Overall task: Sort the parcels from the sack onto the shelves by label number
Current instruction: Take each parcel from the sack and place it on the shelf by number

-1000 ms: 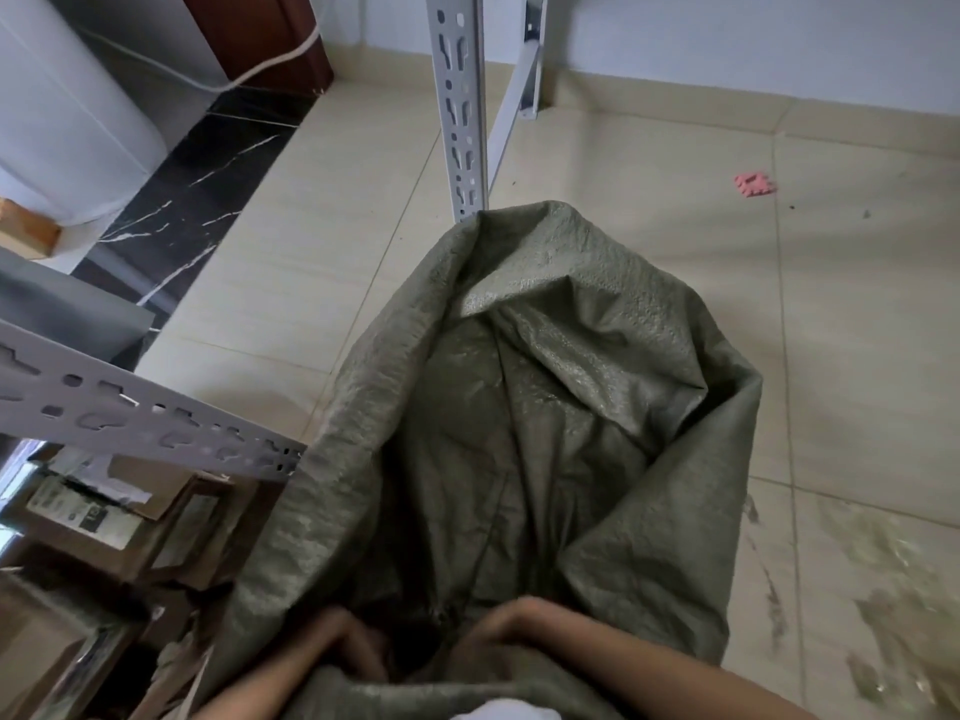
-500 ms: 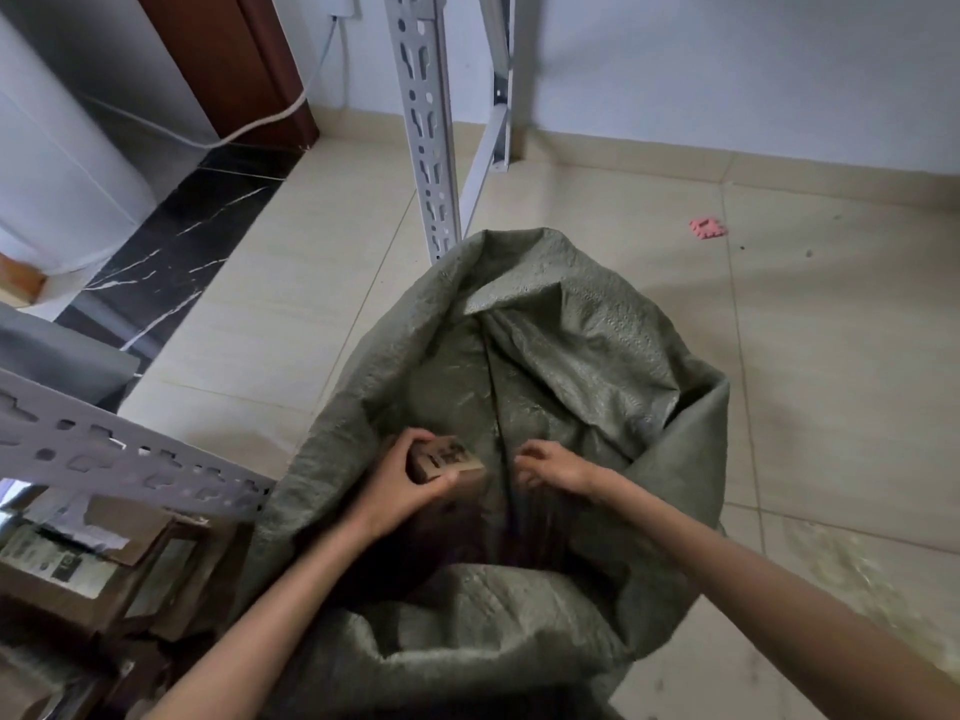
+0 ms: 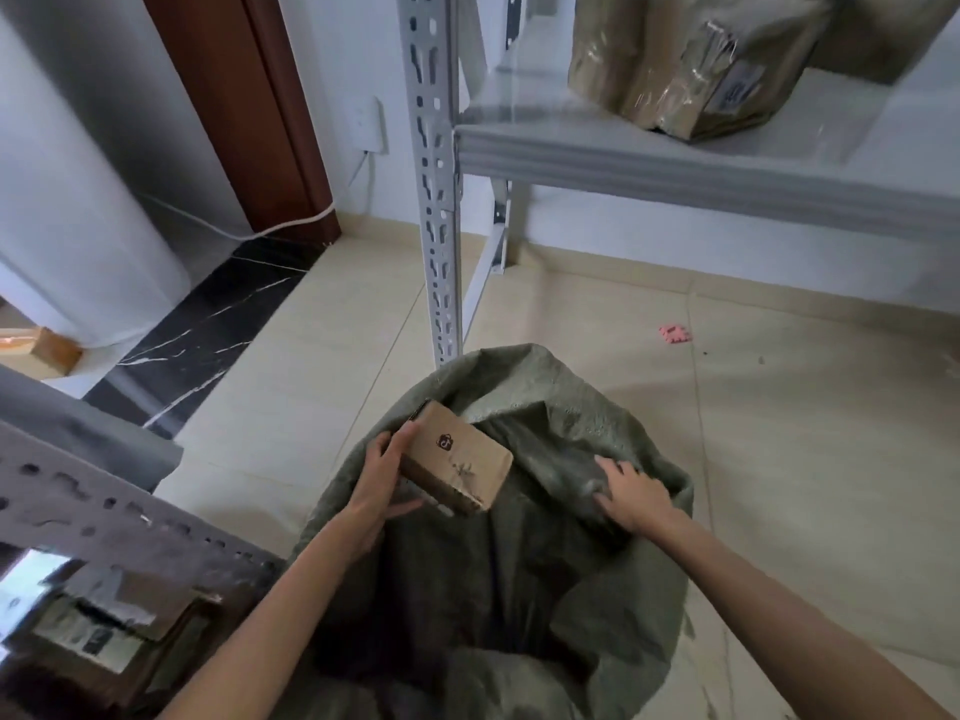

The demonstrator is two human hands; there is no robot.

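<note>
A green woven sack (image 3: 519,563) stands open on the floor in front of me. My left hand (image 3: 382,480) grips a small brown cardboard parcel (image 3: 457,462) with a black logo, held above the sack's left rim. My right hand (image 3: 631,493) rests on the sack's right inner fold, fingers spread over the fabric. A grey metal shelf (image 3: 701,163) runs across the upper right, with a taped brown parcel (image 3: 685,65) on it. The sack's inside is dark and its contents are hidden.
The shelf's perforated upright (image 3: 434,200) stands just behind the sack. A second rack (image 3: 104,506) at the lower left holds several labelled boxes (image 3: 98,631). A pink scrap (image 3: 674,334) lies on the tiled floor. A white cable (image 3: 291,223) runs along the wall by a brown door frame.
My left hand has lifted the small parcel up out of the sack to its rim. My right hand moved right onto the sack's fold. The view tilted up, revealing the shelf.
</note>
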